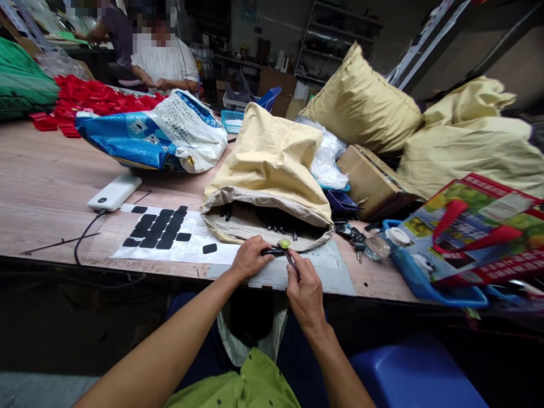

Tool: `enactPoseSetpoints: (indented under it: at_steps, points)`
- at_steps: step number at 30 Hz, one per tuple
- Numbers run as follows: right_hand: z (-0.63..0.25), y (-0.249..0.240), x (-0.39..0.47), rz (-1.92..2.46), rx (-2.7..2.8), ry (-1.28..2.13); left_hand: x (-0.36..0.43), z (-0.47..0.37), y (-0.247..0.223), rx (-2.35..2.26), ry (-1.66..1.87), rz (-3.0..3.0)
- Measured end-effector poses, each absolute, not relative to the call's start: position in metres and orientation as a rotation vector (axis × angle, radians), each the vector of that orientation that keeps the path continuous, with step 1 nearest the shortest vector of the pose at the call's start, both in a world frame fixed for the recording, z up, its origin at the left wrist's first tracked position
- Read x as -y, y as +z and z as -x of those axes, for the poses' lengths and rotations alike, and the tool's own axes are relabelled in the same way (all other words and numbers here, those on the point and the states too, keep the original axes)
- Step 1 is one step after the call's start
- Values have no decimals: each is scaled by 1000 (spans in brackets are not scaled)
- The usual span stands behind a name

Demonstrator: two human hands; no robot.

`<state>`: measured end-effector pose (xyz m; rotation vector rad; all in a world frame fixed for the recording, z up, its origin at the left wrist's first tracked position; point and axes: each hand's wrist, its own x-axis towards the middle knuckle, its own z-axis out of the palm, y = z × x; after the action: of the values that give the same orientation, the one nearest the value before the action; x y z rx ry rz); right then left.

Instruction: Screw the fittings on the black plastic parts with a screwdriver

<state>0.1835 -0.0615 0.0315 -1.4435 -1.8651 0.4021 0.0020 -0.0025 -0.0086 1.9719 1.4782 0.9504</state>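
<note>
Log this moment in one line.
left hand: holding black piece; right hand: holding slim dark item; between hands: yellow-green piece; beyond: open cream sack

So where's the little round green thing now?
In the head view, the little round green thing is just right of the middle, between the left hand and the right hand, by the open mouth of the cream sack.

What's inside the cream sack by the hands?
Small dark pieces show just inside the mouth of the cream sack; anything deeper is hidden by shadow and its upper side.
</note>
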Motion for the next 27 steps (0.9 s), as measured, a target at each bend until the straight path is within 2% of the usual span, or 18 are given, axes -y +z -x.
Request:
enactPoseSetpoints:
  at_steps: [5,8,14,19,23,27]
  points:
    - [-193,32,60,1460,1850,466,2,-2,-9,-1506,959,-1966]
    - [-213,39,57,1516,1745,375,3,-1,-7,-1497,945,-1981]
    - [-274,45,37,2038,1465,26,3,3,-2,-1419,928,-1958]
    - [-298,21,6,2251,1390,41,1,5,-2,-1408,907,-1982]
    - [-295,5,-15,2229,1372,20,2,5,1,-1399,921,-1969]
    - [-278,12,-15,2118,1385,-131,5,5,5,-1403,968,-1894]
